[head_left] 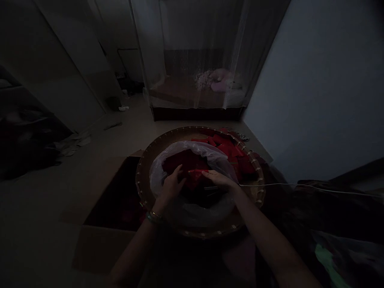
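Note:
Over a round woven bamboo tray (144,168), both hands are at work above a translucent plastic bag (157,170) spread wide in it. My right hand (216,178) pinches the right end of a flat red piece (196,176), perhaps paper or a packet; the dim light hides its exact kind. Just left of that piece, my left hand (174,182) has its thumb and fingers apart, holding nothing. Dark red material (183,160) lies inside the bag. Several red pieces (228,148) are heaped along the tray's right side.
An open cardboard box (102,240) with reddish items stands at the left below the tray. A thin white cord (276,185) runs off to the right. Behind is a bed under a net (195,96). A pale wall (324,92) bounds the right; dark piles (30,144) lie left.

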A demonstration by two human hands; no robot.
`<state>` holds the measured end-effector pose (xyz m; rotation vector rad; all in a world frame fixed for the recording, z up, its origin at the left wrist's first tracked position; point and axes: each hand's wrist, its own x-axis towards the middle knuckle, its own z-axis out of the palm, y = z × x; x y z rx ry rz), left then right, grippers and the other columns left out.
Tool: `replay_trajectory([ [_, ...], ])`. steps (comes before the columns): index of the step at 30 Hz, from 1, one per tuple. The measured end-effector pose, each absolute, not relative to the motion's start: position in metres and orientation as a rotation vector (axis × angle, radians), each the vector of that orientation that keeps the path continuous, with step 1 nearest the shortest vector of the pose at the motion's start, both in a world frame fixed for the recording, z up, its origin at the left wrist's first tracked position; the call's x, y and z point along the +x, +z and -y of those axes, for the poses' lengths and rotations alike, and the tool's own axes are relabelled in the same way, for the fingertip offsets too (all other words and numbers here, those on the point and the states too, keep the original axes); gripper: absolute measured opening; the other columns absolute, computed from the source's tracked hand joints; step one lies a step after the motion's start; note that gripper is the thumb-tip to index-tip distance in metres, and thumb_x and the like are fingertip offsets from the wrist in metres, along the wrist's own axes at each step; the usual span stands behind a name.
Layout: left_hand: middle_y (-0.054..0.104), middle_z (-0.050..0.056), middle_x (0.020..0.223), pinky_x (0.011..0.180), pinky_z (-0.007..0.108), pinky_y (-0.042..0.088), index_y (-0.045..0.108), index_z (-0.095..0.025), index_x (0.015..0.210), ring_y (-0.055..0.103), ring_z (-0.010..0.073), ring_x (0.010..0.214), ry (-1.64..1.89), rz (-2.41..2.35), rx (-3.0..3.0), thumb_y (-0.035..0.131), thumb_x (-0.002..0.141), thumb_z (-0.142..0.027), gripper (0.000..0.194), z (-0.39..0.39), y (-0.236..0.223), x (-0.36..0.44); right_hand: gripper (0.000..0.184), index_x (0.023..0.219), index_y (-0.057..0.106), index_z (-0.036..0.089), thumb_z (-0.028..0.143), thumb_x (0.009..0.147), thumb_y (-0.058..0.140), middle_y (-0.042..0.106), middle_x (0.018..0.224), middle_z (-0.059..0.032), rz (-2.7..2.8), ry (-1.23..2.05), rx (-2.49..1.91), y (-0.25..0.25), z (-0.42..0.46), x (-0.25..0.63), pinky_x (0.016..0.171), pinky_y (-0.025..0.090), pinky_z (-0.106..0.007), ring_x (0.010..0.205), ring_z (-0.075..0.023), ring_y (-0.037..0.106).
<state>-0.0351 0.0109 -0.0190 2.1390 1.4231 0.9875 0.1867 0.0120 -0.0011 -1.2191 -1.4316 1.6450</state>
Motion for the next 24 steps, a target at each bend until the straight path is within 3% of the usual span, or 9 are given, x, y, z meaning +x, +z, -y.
replay_trajectory([
  [3,0.049,0.014,0.132,0.097,0.046,0.038,0.044,-0.019,0.129,0.047,0.0294,0.116,1.019,-1.352,2.518,0.067,0.073,-0.027,0.062,-0.001,-0.006,-0.020,0.029,0.094,0.068,0.017,0.039,0.083,0.053,0.070,0.089,-0.0028,1.401,1.666,-1.187,-0.001,-0.013,0.181,0.075,0.050,-0.031,0.076,-0.0148,0.061],
  [6,0.052,0.013,0.128,0.099,0.045,0.036,0.047,-0.020,0.125,0.048,0.0266,0.113,0.885,-1.174,2.716,0.061,0.079,-0.023,0.048,-0.002,-0.005,-0.005,0.030,0.088,0.068,0.016,0.041,0.083,0.052,0.069,0.083,-0.0032,1.309,1.710,-1.101,-0.003,-0.014,0.175,0.074,0.051,-0.032,0.073,-0.0150,0.061],
  [11,0.060,0.012,0.113,0.090,0.041,0.043,0.047,-0.016,0.122,0.052,0.0255,0.103,0.850,-1.247,2.662,0.063,0.077,-0.023,0.049,-0.011,-0.018,0.002,0.041,0.079,0.065,0.016,0.050,0.086,0.045,0.065,0.072,-0.0030,1.237,1.810,-0.992,0.002,-0.016,0.173,0.074,0.051,-0.029,0.073,-0.0141,0.060],
  [15,0.061,0.012,0.109,0.085,0.039,0.046,0.050,-0.016,0.117,0.055,0.0253,0.097,0.956,-1.337,2.563,0.063,0.077,-0.028,0.044,-0.009,-0.021,-0.002,0.048,0.088,0.066,0.014,0.049,0.091,0.032,0.068,0.082,-0.0077,1.305,1.933,-0.918,0.013,-0.015,0.175,0.078,0.050,-0.031,0.082,-0.0162,0.063],
  [20,0.064,0.010,0.102,0.079,0.036,0.048,0.054,-0.017,0.109,0.059,0.0240,0.091,0.977,-1.431,2.442,0.067,0.074,-0.028,0.040,-0.006,-0.021,-0.008,0.045,0.101,0.064,0.013,0.043,0.092,0.033,0.068,0.095,-0.0142,1.230,1.911,-0.922,0.022,-0.018,0.185,0.082,0.049,-0.038,0.090,-0.0212,0.065],
  [24,0.065,0.011,0.098,0.079,0.037,0.049,0.056,-0.015,0.108,0.061,0.0244,0.089,1.006,-1.571,2.312,0.067,0.069,-0.020,0.041,-0.008,-0.025,-0.011,0.041,0.100,0.062,0.018,0.044,0.090,0.032,0.069,0.091,-0.0102,1.229,1.670,-1.051,0.012,-0.031,0.196,0.077,0.051,-0.039,0.082,-0.0193,0.066],
])
